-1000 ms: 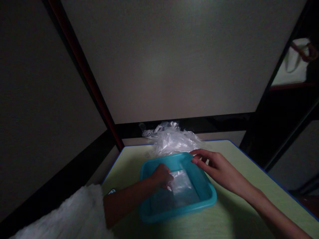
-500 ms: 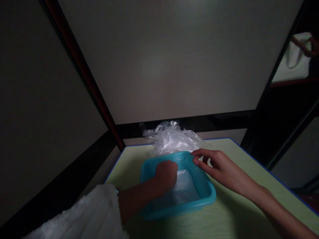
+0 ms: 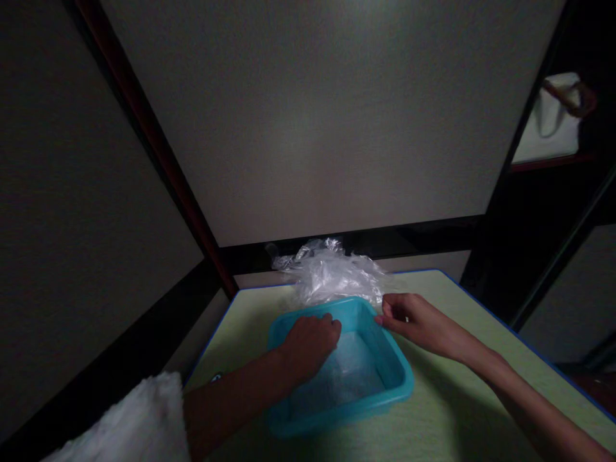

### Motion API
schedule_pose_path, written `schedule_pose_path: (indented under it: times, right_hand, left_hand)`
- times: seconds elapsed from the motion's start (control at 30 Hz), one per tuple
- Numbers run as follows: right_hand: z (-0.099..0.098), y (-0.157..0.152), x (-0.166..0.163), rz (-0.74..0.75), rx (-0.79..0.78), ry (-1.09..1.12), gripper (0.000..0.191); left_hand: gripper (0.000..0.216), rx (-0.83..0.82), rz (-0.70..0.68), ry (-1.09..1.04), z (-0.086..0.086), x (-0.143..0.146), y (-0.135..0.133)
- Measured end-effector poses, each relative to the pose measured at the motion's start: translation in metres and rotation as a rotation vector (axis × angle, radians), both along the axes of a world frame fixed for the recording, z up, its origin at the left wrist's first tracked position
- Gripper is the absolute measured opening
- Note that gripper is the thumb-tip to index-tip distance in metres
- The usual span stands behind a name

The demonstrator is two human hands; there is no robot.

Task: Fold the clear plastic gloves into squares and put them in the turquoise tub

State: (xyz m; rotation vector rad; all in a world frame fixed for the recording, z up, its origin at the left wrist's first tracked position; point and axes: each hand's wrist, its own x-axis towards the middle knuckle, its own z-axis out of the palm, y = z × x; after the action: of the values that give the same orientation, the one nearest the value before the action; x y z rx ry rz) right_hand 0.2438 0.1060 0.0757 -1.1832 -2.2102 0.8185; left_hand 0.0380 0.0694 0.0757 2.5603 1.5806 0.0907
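Note:
A turquoise plastic basin (image 3: 337,410) stands on the small table, with a pale translucent layer, apparently thin plastic, across its floor (image 3: 349,372). My left hand (image 3: 310,343) reaches over the basin from the left. Its fingers are curled closed, and whatever they may hold is hidden. My right hand (image 3: 414,321) is at the far right part of the rim. Thumb and fingers there are bent toward each other, the thumb tip close to the rim; I cannot make out anything between them. Behind the basin lies a crumpled heap of clear plastic bags (image 3: 332,276).
The pale green table (image 3: 481,359) has a blue edge and stands against a grey panel (image 3: 327,141). A small dark object (image 3: 216,377) lies left of the basin, partly behind my left forearm. At the right, a white bag (image 3: 553,122) sits on a shelf.
My left hand has shifted slightly left inside the basin. My right hand has drawn a little right, its fingers more curled. The plastic heap looks unchanged; the view has moved slightly.

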Motion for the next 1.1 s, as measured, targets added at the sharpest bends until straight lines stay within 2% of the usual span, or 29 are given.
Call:
schedule_pose_path:
  times: [0.1, 0.23, 0.33, 0.53, 0.63, 0.73, 0.8, 0.87, 0.97, 1.03, 1.1]
  right_hand:
    - [-0.004, 0.003, 0.001, 0.005, -0.005, -0.011, 0.03]
    - [-0.006, 0.002, 0.002, 0.022, -0.021, -0.019, 0.031]
    - [-0.007, 0.001, 0.002, 0.045, -0.047, -0.018, 0.033]
    - [-0.007, 0.0, 0.001, 0.055, -0.128, 0.017, 0.037]
    - [-0.007, -0.001, 0.0, 0.053, -0.179, 0.027, 0.039]
    - [-0.007, 0.0, 0.001, 0.062, -0.235, 0.017, 0.044]
    - [-0.008, 0.0, 0.001, 0.084, -0.275, 0.01, 0.047]
    - [-0.009, 0.001, 0.001, 0.098, -0.311, 0.013, 0.049]
    - [-0.009, 0.001, 0.0, 0.101, -0.331, 0.018, 0.05]
    - [-0.009, 0.002, -0.001, 0.11, -0.324, 0.012, 0.051]
    - [-0.009, 0.002, -0.002, 0.119, -0.316, 0.007, 0.051]
  left_hand:
    - [0.022, -0.017, -0.101, 0.161, -0.001, -0.004, 0.002]
    - [0.022, -0.053, -0.204, 0.257, -0.006, -0.005, 0.005]
    - [0.017, -0.062, -0.2, 0.272, -0.012, -0.002, 0.004]
    - [0.025, -0.053, -0.184, 0.228, -0.018, 0.003, 0.0]
    - [0.031, -0.063, -0.193, 0.194, -0.01, -0.002, 0.001]
    - [0.036, -0.085, -0.196, 0.126, 0.009, -0.016, -0.002]
    - [0.033, -0.162, -0.135, -0.018, 0.022, -0.027, -0.01]
    - [0.03, -0.196, -0.091, -0.071, 0.034, -0.035, -0.026]
    - [0.035, -0.123, -0.081, -0.036, 0.043, -0.038, -0.055]
    - [0.033, -0.073, -0.054, 0.047, 0.045, -0.034, -0.071]
    - [0.028, 0.036, -0.085, 0.059, 0.043, -0.027, -0.084]
